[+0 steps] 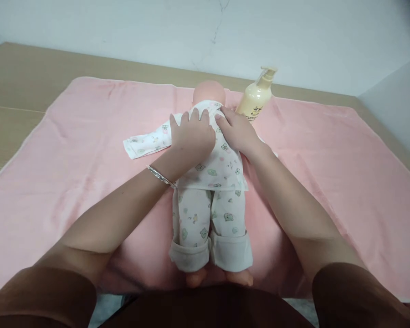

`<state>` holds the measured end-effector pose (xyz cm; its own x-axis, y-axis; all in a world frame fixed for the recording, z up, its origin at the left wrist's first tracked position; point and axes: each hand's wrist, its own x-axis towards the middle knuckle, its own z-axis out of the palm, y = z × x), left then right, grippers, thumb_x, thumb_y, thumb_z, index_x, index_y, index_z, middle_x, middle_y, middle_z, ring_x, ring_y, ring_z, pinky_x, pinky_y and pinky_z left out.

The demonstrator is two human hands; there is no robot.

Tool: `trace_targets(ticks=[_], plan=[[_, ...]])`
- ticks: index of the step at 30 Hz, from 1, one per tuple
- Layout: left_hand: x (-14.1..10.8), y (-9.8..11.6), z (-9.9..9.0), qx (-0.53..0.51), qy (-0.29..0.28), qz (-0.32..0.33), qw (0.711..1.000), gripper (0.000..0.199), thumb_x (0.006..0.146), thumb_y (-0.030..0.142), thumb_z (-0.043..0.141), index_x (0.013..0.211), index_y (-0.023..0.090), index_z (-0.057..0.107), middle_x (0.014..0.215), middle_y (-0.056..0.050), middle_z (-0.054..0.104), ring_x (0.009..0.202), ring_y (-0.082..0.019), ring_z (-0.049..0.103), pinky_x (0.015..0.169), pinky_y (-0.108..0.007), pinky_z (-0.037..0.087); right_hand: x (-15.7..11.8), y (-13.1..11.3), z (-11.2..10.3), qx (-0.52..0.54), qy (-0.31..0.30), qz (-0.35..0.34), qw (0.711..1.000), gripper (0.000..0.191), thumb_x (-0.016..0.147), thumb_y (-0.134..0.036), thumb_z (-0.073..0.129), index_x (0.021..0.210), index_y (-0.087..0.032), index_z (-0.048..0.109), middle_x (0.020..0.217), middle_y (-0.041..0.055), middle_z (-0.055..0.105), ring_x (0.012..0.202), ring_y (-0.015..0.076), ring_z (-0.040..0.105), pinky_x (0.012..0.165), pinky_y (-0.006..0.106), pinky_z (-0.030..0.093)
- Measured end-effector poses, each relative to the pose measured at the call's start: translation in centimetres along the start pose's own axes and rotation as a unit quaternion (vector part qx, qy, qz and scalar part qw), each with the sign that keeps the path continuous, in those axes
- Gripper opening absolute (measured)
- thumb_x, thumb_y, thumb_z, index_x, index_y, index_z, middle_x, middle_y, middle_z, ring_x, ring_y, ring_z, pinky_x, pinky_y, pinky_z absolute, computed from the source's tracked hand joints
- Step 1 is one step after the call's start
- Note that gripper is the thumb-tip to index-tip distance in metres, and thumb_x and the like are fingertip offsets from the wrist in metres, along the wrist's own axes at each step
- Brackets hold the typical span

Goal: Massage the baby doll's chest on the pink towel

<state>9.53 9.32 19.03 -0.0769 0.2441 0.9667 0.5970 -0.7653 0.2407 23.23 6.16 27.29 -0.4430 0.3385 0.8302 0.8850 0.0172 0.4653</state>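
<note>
A baby doll (210,91) lies stretched out, its bald head at the far end and its bare feet towards me. It is dressed in a white printed top (222,159) and matching trousers (194,218) with turned-up cuffs. My left hand (193,134) rests on the upper part of the top, fingers spread across the cloth. Over the doll's right-side shoulder in view lies my right hand (241,132), its thumb and fingers reaching to the collar, fingers apart. The left sleeve in view (148,142) extends flat; the other is mostly hidden behind my right forearm.
A pink blanket (78,177) is spread under the doll on a wooden table (23,82). Just beyond my right hand stands a pale yellow pump bottle (256,98). A white wall (140,36) rises behind the table.
</note>
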Motion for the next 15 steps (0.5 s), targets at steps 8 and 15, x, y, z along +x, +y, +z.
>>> trace_targets(ticks=[8,15], plan=[[3.8,-3.6,0.5,-0.123,-0.024,-0.017,0.992,0.045,0.104,0.038,0.034,0.115,0.013,0.07,0.124,-0.018,0.074,0.114,-0.029,0.069,0.109,-0.046,0.057,-3.1,-5.5,-0.9,-0.132,-0.01,0.02,0.991,0.041,0.103,-0.019,0.03,0.126,-0.004,0.062,0.126,0.0261,0.07,0.124,0.042,0.066,0.108,0.058,0.052],[1.3,-0.9,-0.7,-0.013,-0.058,-0.011,0.998,0.038,0.103,0.018,0.035,0.124,0.008,0.065,0.133,-0.021,0.068,0.134,-0.032,0.064,0.12,-0.045,0.051,-1.1,-2.3,-2.1,-0.011,-0.062,0.041,0.997,0.045,0.109,-0.045,0.031,0.123,-0.015,0.063,0.132,0.0221,0.072,0.117,0.0395,0.068,0.102,0.058,0.054]])
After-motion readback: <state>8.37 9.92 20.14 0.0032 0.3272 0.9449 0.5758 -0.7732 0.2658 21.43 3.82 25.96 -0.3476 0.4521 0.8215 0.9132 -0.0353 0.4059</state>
